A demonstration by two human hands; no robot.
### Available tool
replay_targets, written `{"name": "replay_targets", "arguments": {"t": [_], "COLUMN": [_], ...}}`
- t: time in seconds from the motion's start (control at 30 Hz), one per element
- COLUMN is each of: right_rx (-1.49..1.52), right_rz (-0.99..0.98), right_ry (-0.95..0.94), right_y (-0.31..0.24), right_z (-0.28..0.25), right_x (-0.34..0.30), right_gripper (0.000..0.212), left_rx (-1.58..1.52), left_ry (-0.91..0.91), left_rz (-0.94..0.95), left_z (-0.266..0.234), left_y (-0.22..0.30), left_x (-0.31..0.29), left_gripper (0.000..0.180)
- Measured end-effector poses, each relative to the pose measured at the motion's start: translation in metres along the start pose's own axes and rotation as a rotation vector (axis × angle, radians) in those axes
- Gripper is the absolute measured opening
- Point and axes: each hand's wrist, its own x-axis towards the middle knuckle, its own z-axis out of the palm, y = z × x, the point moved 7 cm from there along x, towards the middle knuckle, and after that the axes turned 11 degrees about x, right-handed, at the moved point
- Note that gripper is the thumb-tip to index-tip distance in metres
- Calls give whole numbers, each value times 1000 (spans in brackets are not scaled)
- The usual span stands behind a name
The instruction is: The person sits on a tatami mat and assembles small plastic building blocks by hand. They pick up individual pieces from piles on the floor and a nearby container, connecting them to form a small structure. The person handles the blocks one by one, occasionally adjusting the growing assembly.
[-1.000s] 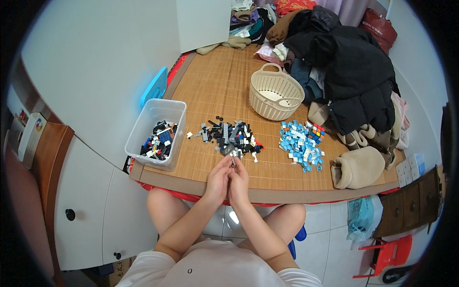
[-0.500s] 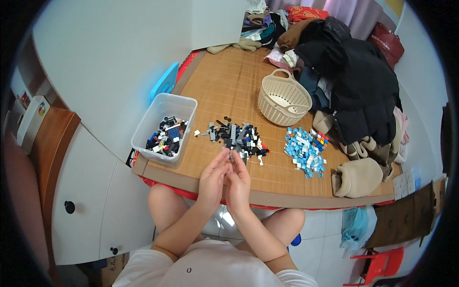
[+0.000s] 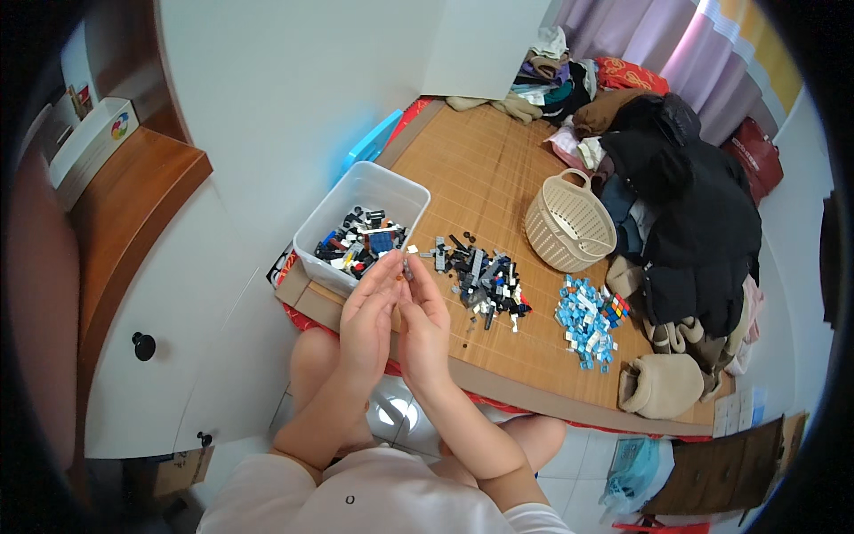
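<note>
My left hand (image 3: 366,301) and my right hand (image 3: 423,331) are raised close together, fingertips nearly meeting by the near right corner of a clear plastic bin (image 3: 313,260). Between the fingers show a small grey toy brick (image 3: 407,269) and a tiny orange-brown piece (image 3: 399,278); which fingers grip which piece is partly hidden. Mixed toy bricks (image 3: 381,241) fill the bottom of the bin. Right of my hands lies a loose pile of black, grey and white bricks (image 3: 485,280) on the woven mat (image 3: 471,160).
Farther right are a heap of blue and white pieces (image 3: 585,327), a colourful puzzle cube (image 3: 616,309) and a beige basket (image 3: 569,222). Dark clothing (image 3: 694,214) is piled along the right side. A blue lid (image 3: 369,142) leans behind the bin, against the white cabinet (image 3: 285,107).
The view has turned left, so the surroundings appear farther right. My hands have moved leftward from the front of the dark brick pile to beside the bin, still held together.
</note>
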Motion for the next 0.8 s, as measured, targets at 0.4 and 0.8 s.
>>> {"name": "replay_targets", "arguments": {"t": [0.4,0.8], "right_rx": [-120,-119], "right_rz": [91,67], "right_ry": [-99,-99], "right_y": [32,29], "right_z": [29,15], "right_x": [18,19], "right_gripper": [55,62], "left_rx": [92,137], "left_ry": [103,114], "left_rz": [102,132], "left_z": [-35,-31], "left_y": [29,31], "left_x": [13,10], "left_gripper": [47,45]}}
